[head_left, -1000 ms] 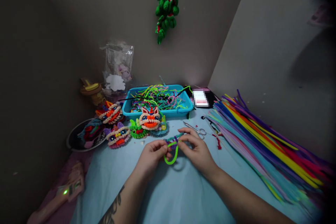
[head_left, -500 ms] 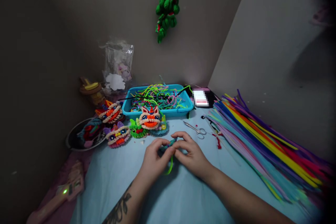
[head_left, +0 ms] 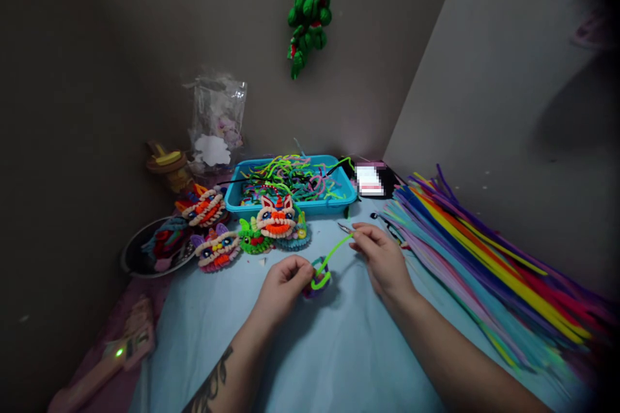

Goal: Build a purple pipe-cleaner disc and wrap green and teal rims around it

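Pinched between the thumb and fingers of my left hand is a small ring-shaped piece of purple and teal pipe cleaners. A bright green pipe cleaner loops through or around that piece; which of the two I cannot tell. Its far end is gripped in the fingertips of my right hand, stretched up and to the right. Behind my right hand lie the scissors, mostly hidden, with only the blade tips showing.
Several pipe-cleaner lion heads stand at the back left, before a blue tray of pipe-cleaner scraps. A bowl is at the left. A bundle of long pipe cleaners covers the right side. A pink tool with a green light lies front left.
My hands were close together at the piece. My right hand has moved up and right, drawing out the green pipe cleaner, and now covers most of the scissors.
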### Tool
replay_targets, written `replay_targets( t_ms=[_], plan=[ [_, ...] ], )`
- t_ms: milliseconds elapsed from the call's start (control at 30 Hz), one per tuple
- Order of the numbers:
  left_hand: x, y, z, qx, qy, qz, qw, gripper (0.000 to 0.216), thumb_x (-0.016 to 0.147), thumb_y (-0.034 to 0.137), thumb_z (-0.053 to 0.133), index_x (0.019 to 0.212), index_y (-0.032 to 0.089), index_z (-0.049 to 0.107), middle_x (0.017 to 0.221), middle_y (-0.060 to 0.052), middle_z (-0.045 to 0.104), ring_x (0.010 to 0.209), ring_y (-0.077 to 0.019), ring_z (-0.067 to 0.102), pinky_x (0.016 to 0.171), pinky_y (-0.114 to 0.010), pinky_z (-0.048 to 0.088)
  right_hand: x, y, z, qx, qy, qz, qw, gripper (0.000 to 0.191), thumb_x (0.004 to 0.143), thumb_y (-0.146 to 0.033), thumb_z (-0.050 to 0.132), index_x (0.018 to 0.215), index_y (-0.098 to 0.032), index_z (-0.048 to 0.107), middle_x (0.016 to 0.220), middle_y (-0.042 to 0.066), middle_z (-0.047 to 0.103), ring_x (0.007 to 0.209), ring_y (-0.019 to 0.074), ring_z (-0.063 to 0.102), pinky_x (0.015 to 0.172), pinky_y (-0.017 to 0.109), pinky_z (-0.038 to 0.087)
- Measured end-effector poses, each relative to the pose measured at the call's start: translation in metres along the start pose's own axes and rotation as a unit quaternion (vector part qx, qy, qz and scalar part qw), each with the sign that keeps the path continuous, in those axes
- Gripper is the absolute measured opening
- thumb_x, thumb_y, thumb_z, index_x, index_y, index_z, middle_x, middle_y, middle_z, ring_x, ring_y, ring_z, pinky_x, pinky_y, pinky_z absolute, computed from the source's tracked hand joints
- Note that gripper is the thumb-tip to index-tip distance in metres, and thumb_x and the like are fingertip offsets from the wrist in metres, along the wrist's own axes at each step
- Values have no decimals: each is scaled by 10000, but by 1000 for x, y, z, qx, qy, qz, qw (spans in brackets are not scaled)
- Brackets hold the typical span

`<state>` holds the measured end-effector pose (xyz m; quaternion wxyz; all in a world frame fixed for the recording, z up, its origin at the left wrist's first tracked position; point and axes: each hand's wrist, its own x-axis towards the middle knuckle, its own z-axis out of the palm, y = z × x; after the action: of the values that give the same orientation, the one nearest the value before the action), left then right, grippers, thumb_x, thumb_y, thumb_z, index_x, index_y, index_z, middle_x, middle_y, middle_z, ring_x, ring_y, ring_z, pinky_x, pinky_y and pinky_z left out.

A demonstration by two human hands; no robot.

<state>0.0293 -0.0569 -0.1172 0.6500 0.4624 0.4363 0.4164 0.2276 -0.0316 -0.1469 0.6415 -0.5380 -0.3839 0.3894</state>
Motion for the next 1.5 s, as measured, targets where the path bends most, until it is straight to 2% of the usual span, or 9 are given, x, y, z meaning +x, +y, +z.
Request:
replay_targets(
  t_ms=[200, 433, 533, 700, 800, 967, 1233, 1400, 1500],
  plan=[
    [2, -2, -4, -55, 17, 1, 998, 393, 664, 497, 740, 621, 148, 564, 528, 21, 535, 498, -97, 453, 530, -229, 346, 9, -1, -7, 14, 28, 24, 999, 274, 686, -464, 674, 755, -201, 645, 929, 49, 632, 773, 184, 578, 650, 305, 464],
    [5, -6, -5, -109, 35, -9, 993, 370, 694, 472, 723, 665, 152, 540, 584, 43, 486, 528, -89, 403, 534, -217, 322, -19, -7, 11, -50, -223, -53, 972, 230, 727, -434, 694, 804, -218, 706, 1130, 87, 568, 1084, 236, 543, 846, 349, 466],
    [5, -7, -5, -105, 18, -19, 994, 374, 711, 480, 708, 671, 149, 536, 599, 41, 484, 532, -85, 394, 528, -211, 315, -29, -10, 17, -55, -269, -63, 960, 204, 739, -421, 688, 802, -227, 688, 1049, 72, 566, 1081, 229, 550, 879, 361, 462],
    [2, -6, -6, -90, -13, -16, 996, 356, 713, 434, 730, 857, 128, 619, 671, 3, 575, 559, -90, 461, 542, -211, 342, -34, -12, 20, -105, -264, -70, 956, 141, 766, -348, 663, 750, -209, 659, 1087, 93, 574, 1112, 235, 542, 943, 384, 421],
    [3, -5, -7, -77, -16, 4, 997, 463, 601, 327, 831, 976, 148, 628, 766, -15, 619, 643, -118, 535, 609, -232, 403, -34, -12, 20, -96, -249, -51, 962, 188, 758, -379, 666, 702, -201, 646, 1091, 97, 573, 1076, 232, 565, 913, 372, 442],
    [7, -5, -7, -34, 22, 23, 999, 538, 529, 284, 855, 990, 152, 611, 646, 35, 562, 603, -115, 513, 603, -241, 425, -33, -10, 20, -54, -236, 2, 970, 271, 711, -462, 700, 676, -195, 667, 1111, 100, 588, 1075, 243, 573, 924, 381, 429],
    [4, -8, -5, 33, 13, 29, 999, 495, 559, 212, 817, 998, 154, 597, 673, 25, 580, 613, -130, 522, 586, -247, 427, -37, -7, 24, -50, -243, 39, 968, 206, 694, -394, 729, 643, -197, 703, 1050, 88, 611, 1104, 242, 562, 904, 356, 435],
    [5, -12, -5, 91, 6, 67, 994, 482, 566, 188, 815, 1014, 168, 638, 826, -32, 650, 744, -182, 577, 691, -282, 449, -38, -6, 25, -15, -257, 66, 964, 178, 655, -358, 758, 622, -194, 699, 1025, 85, 624, 1068, 243, 577, 904, 367, 449],
    [3, -10, -4, 185, 60, 148, 970, 477, 568, 190, 812, 1015, 191, 647, 962, -67, 633, 892, -235, 579, 782, -326, 456, -38, -7, 26, -54, -242, 46, 968, 149, 669, -312, 730, 591, -198, 674, 961, 77, 634, 1083, 245, 565, 901, 361, 435]
  ],
)
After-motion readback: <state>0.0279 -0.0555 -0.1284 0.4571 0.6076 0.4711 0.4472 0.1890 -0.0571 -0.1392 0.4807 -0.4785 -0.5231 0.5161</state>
